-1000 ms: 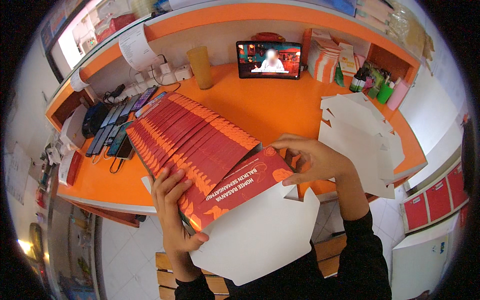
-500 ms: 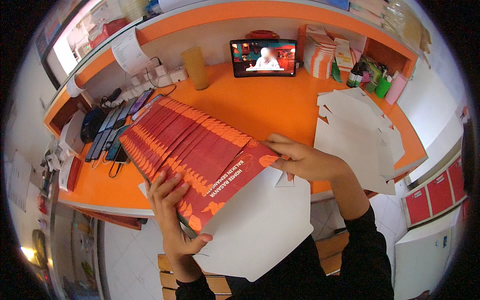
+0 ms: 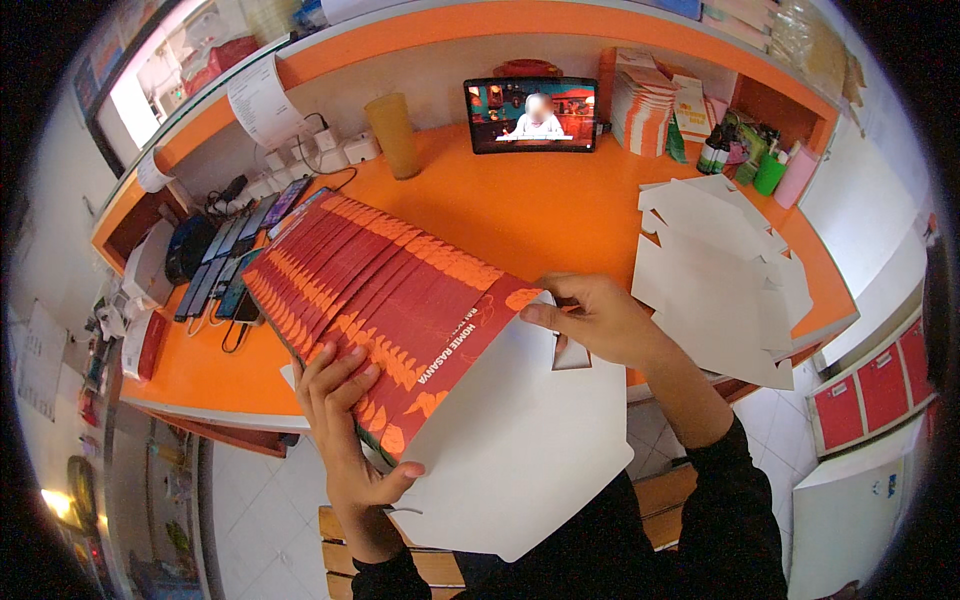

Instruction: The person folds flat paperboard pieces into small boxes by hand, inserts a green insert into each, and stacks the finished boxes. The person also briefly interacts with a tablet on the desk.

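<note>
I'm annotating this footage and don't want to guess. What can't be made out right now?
All in the head view:
- Red card stack: most of each lower card, covered by those above.
- White sheet: its upper part, hidden by the red cards.
- Right hand: some fingertips, hidden by the hand itself.
- Hanging paper slip: print too small.

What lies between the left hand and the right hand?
The head view shows the near end of the red card stack between the left hand and the right hand.
</note>
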Demonstrator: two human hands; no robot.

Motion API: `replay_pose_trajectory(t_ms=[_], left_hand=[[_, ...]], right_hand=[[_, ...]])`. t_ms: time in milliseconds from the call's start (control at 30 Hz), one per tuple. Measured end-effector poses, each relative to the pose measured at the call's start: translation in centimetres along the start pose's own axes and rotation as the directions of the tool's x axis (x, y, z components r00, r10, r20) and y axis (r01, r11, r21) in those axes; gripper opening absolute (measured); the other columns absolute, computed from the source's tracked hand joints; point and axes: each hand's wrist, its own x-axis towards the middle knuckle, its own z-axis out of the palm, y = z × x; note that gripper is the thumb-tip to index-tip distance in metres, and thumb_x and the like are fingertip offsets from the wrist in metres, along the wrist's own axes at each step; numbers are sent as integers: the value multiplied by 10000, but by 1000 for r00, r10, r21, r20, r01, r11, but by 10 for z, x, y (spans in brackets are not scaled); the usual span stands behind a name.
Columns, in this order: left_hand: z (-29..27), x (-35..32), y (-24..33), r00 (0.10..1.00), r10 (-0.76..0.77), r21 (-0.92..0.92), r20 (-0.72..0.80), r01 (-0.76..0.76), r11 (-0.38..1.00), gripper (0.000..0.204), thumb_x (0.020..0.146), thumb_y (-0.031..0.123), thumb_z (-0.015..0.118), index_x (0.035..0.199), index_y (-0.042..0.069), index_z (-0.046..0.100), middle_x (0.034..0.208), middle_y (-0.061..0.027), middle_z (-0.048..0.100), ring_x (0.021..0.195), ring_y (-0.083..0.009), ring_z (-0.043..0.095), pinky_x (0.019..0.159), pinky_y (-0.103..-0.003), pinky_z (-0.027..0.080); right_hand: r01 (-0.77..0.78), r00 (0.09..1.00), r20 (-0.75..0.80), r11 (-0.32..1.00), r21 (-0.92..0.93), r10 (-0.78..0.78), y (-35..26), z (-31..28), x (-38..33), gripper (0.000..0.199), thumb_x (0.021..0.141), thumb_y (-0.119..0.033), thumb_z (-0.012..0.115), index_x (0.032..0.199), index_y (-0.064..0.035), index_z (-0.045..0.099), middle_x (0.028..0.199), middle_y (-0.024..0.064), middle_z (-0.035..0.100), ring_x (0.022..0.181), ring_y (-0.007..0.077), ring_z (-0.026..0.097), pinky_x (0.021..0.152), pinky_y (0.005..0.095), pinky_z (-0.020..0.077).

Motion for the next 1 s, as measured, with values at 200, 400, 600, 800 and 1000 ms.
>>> replay_pose_trajectory(t_ms=[200,400,600,800,1000], left_hand=[[-2,0,0,1000,-8,9,30,8,1000,843,654,759,554,1103,47,574,1182,-163,546,1226,-387,400,1075,-596,138],[-4,0,3,999,-21,15,43,20,1000,816,671,733,549,1113,48,568,1197,-161,537,1231,-391,395,1074,-595,135],[-6,1,-1,997,34,27,69,-36,999,757,667,681,573,1090,53,577,1173,-158,558,1223,-396,408,1066,-602,151],[-15,4,-5,989,84,61,122,-92,994,751,668,665,582,1107,56,577,1182,-161,565,1233,-398,409,1077,-606,157],[-26,7,-10,975,104,10,199,-108,994,816,560,637,731,1141,90,562,1215,-157,549,1267,-419,374,1086,-619,149]], right_hand=[[133,990,-34,990,-56,-135,42,9,-8,477,797,-297,739,1097,36,578,823,112,647,701,147,610,637,291,491],[-14,999,36,987,161,8,56,6,-5,518,752,-221,774,1132,52,552,901,110,645,797,177,631,720,322,523],[109,990,81,987,115,-119,54,6,5,670,708,-156,799,1255,33,462,1094,160,616,969,244,623,858,358,517],[259,960,208,872,-415,-186,31,-10,14,702,695,-298,792,1244,10,481,1123,196,592,1101,336,542,963,406,419],[273,958,218,823,-498,-185,43,-1,31,690,706,-436,750,1187,4,525,1049,193,596,1045,357,525,913,426,408]])
